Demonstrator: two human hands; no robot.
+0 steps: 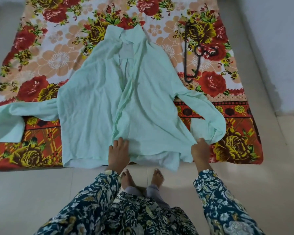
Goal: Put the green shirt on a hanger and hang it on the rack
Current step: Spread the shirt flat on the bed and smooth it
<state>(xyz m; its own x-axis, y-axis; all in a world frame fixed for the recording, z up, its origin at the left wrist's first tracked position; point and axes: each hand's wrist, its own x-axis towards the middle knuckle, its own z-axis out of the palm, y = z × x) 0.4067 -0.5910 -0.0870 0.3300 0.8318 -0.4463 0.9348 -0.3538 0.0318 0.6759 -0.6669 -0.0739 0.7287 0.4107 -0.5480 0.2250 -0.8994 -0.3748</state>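
the green shirt (98, 99) is spread on a floral blanket (41, 53); its hem is pinched shut by the right hand (199, 150) and pressed by the left hand (118, 150) with fingers spread; the hanger (192, 53) is left apart.

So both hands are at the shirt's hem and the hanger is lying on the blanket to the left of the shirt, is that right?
Not quite. In the head view the hanger lies on the floral blanket to the right of the green shirt, not the left. The left hand and right hand are at its hem.

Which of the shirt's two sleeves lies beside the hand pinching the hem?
The sleeve on the right, curving round to the right hand. The other sleeve stretches away, far from the left hand.
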